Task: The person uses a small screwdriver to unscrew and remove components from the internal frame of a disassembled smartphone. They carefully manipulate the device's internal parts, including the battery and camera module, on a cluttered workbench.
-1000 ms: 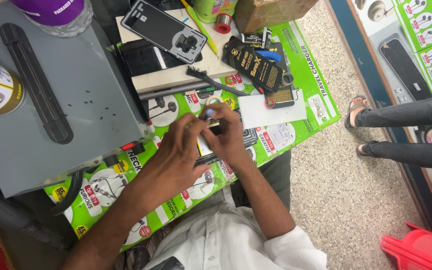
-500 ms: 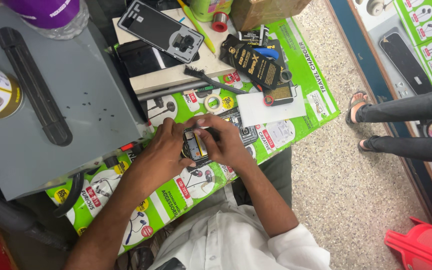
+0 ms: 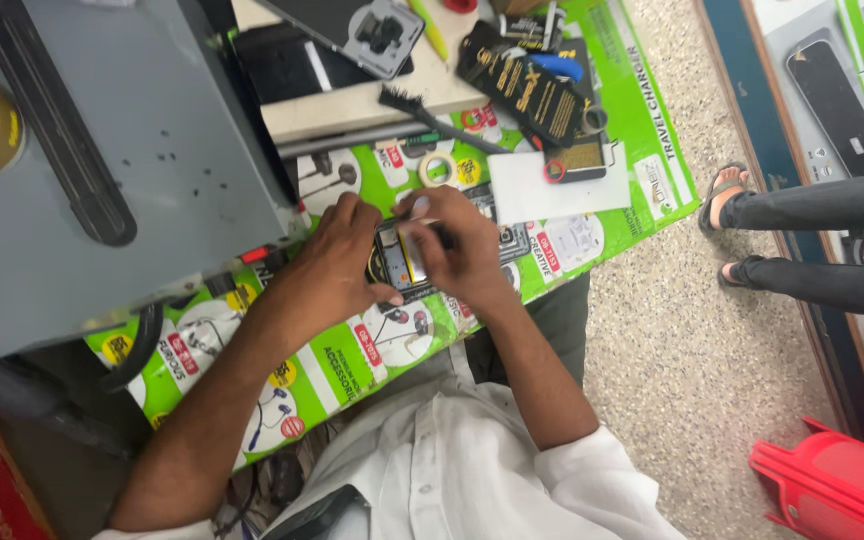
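Observation:
An opened phone (image 3: 401, 266), its insides showing, lies on the green printed mat (image 3: 332, 370) in front of me. My left hand (image 3: 337, 262) grips its left edge and steadies it. My right hand (image 3: 457, 245) rests over the phone's right half, fingers pinched on a thin dark tool (image 3: 442, 236) pressed against the phone. Most of the phone is hidden under both hands.
A grey machine (image 3: 102, 170) fills the left. Behind the hands lie a tape roll (image 3: 438, 168), a brush (image 3: 437, 118), a white card (image 3: 572, 186), a dark packet (image 3: 532, 85) and a phone back cover (image 3: 352, 30). Another person's legs in sandals (image 3: 812, 240) stand right; a red stool (image 3: 837, 485) sits lower right.
The view has shifted and tightened slightly. Both hands stay on the phone; the right hand has moved a little further over it with the tool.

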